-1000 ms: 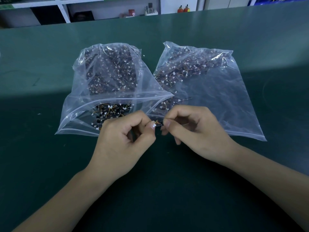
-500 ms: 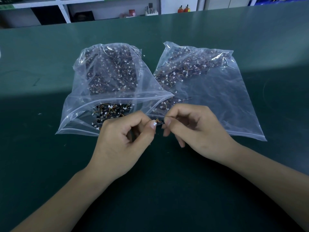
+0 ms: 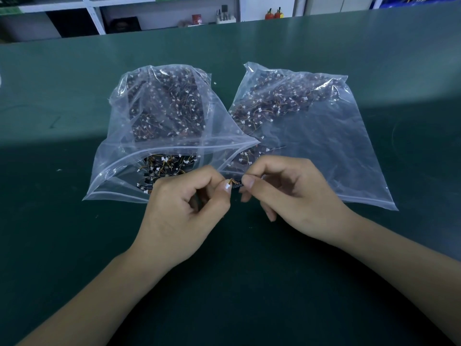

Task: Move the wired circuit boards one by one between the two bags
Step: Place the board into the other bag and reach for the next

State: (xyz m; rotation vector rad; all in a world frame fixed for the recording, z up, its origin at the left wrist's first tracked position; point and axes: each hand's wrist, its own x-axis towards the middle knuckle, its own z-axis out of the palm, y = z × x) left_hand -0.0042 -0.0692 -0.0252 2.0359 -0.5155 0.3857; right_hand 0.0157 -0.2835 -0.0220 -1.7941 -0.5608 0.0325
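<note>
Little differs from half a second ago: both hands stay in the same spot at the near middle of the dark green table mat (image 3: 74,245), and the two bags have not shifted. The small board between the hands sits a touch more level than before.

The left hand (image 3: 184,211) has its fingers curled in, with thumb and forefinger pinching the left end of a small black wired circuit board (image 3: 235,185) that carries a white connector and short orange wires. The right hand (image 3: 291,193) pinches the right end of the same board between thumb and forefinger; its other fingers are loosely curled beneath. The board is held just above the mat, near the mouths of both bags and outside them.

On the left lies a clear plastic zip bag (image 3: 119,156), its mouth open toward the person and puffed upward. It holds a dense heap of dark wired circuit boards (image 3: 164,113) with white connectors, filling its far part and spilling toward the opening.

Just to its right, touching at the near corner, lies a second clear plastic zip bag (image 3: 336,151), flatter on the mat. Its boards (image 3: 274,106) cluster along the far left side, while its near right part shows only bare plastic.

Beyond the far edge of the table stand white shelves (image 3: 94,16) with small objects too blurred to name.
</note>
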